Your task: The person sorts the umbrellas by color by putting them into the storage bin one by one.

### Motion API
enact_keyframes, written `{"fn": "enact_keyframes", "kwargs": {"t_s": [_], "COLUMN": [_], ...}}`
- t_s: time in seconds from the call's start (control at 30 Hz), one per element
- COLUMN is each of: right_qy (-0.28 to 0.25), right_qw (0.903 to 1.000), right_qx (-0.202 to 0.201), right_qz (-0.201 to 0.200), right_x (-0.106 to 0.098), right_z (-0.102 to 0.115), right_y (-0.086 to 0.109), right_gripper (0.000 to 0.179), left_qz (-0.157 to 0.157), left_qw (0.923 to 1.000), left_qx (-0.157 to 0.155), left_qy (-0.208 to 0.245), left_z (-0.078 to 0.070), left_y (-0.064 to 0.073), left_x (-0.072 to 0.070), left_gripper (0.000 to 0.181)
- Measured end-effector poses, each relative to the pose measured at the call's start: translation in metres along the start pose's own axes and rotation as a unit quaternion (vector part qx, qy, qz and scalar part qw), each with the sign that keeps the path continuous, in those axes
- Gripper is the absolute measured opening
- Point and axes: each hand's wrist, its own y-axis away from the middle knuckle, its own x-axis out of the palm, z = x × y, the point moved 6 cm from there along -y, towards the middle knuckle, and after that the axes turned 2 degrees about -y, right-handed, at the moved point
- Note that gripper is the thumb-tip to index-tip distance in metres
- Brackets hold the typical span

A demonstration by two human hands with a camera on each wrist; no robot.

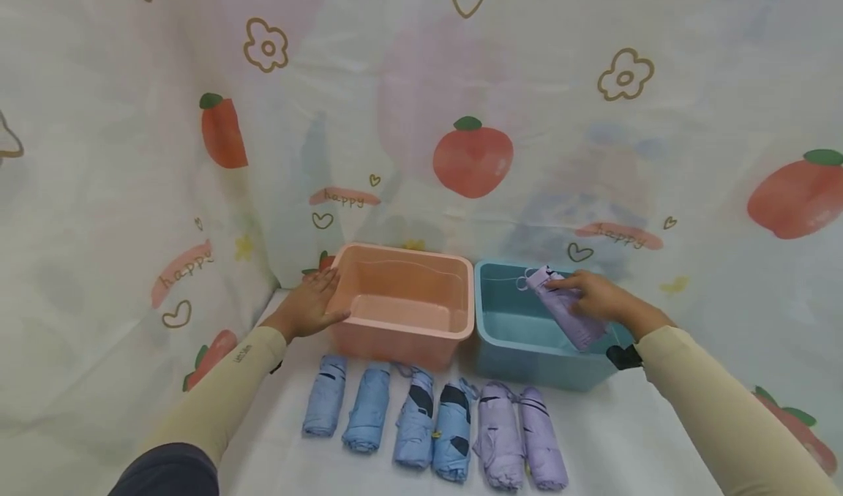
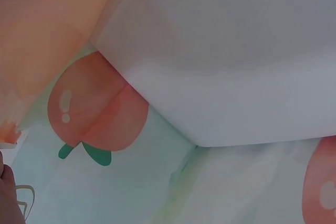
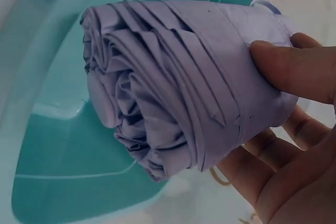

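Observation:
My right hand (image 1: 596, 296) grips a lilac folded umbrella (image 1: 568, 317), tilted above the teal bin (image 1: 546, 368). In the right wrist view, the thumb and fingers wrap round the umbrella (image 3: 210, 66), its bunched fabric end facing the camera. My left hand (image 1: 312, 303) rests with extended fingers at the left rim of the peach bin (image 1: 395, 342). Part of that hand (image 2: 7, 192) shows at the left wrist view's lower left edge. Before the bins lie several blue folded umbrellas (image 1: 369, 408) and two lilac folded umbrellas (image 1: 500, 437).
Both bins stand side by side on a white-covered table (image 1: 276, 423), close to a fruit-printed cloth backdrop (image 1: 408, 101). The cloth also hangs along the left side. The umbrellas form a row along the bins' front.

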Motion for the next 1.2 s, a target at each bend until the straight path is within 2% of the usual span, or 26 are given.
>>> {"fn": "enact_keyframes", "kwargs": {"t_s": [0.1,0.3,0.5,0.63,0.77,0.9,1.03,1.2], "right_qy": [-0.012,-0.071,-0.091,-0.098,-0.101,-0.102,-0.089,-0.083], "right_qw": [0.9999,0.9964,0.993,0.9919,0.9899,0.9842,0.9803,0.9779], "right_qx": [0.006,0.03,0.058,0.052,0.06,0.097,0.112,0.128], "right_qz": [0.006,0.034,0.048,0.061,0.078,0.107,0.136,0.143], "right_x": [0.007,0.03,0.059,0.074,0.085,0.096,0.106,0.119], "right_z": [-0.007,-0.021,-0.037,-0.042,-0.045,-0.048,-0.046,-0.045], "right_y": [-0.016,-0.046,-0.072,-0.085,-0.094,-0.099,-0.102,-0.106], "right_gripper": [0.059,0.063,0.061,0.063,0.064,0.062,0.058,0.058], "left_qz": [-0.002,-0.011,-0.015,-0.021,-0.027,-0.029,-0.029,-0.033], "left_qw": [1.0,0.9999,0.9998,0.9997,0.9995,0.9993,0.9994,0.9993], "left_qx": [-0.003,0.001,0.001,0.001,0.002,0.0,-0.003,-0.003], "left_qy": [0.004,0.006,0.01,0.011,0.017,0.022,0.017,0.018], "left_z": [-0.001,-0.003,-0.005,-0.007,-0.009,-0.008,-0.006,-0.002], "left_y": [-0.002,-0.002,0.001,0.003,0.002,0.002,0.001,0.001], "left_x": [-0.002,-0.002,0.001,0.001,0.001,-0.001,-0.001,0.002], "left_gripper": [0.093,0.094,0.092,0.09,0.089,0.09,0.089,0.091]}}
